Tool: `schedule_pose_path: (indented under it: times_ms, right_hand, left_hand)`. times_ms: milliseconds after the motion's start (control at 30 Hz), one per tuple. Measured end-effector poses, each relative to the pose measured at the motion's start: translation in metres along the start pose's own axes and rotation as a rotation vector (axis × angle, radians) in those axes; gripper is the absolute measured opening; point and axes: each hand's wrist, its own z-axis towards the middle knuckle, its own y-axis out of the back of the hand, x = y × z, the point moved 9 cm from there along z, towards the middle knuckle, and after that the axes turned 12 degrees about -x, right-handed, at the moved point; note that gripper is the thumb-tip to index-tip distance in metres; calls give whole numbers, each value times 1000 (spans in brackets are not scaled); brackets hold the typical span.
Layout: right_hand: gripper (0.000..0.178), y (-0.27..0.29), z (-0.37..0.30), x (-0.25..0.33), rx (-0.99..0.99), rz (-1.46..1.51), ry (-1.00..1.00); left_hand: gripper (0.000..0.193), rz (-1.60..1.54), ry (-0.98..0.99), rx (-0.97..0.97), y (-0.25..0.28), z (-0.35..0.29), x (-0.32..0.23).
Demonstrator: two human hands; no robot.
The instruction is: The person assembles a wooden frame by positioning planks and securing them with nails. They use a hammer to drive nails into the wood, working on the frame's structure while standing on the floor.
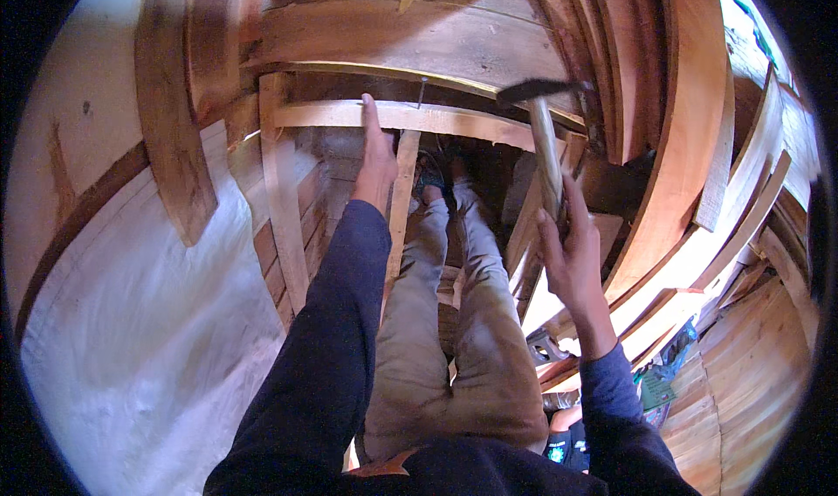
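My left hand [375,164] grips a pale wooden crosspiece [471,124], one digit lying up across its face; the other fingers are largely hidden. To the right of that hand, a nail [422,93] sticks up from the crosspiece, above where an upright wooden strip [403,182] meets it. A hammer [547,147] is in my right hand [573,250], closed around the lower part of its wooden handle. Its dark head is raised to the right of the nail, apart from it. Upright slats [284,191] join the crosspiece at its left end.
Wide planks [410,38] lie beyond the crosspiece, and long boards [672,147] lean at the right. A whitish sheet [148,321] covers the left side. At lower right are another person's arm [566,419], plastic bags [676,352] and wooden flooring [742,374]. My legs [428,356] extend below the frame.
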Motion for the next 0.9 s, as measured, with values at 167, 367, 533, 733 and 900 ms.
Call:
schedule_pose_path:
  times_ms: [167, 367, 533, 733, 900]
  right_hand:
    - [48, -27, 38, 71, 33, -44, 195]
    - [43, -55, 46, 90, 65, -77, 244]
    - [39, -40, 49, 95, -37, -154, 432]
    - [43, -36, 39, 117, -149, -15, 407]
    - [31, -48, 42, 77, 77, -165, 278]
  left_hand:
    - [95, 44, -16, -54, -15, -29, -17]
    - [91, -71, 64, 123, -25, -23, -7]
    - [89, 96, 21, -101, -14, -29, -10]
    - [78, 9, 5, -87, 0, -15, -15]
    - [75, 48, -37, -71, -33, -49, -27]
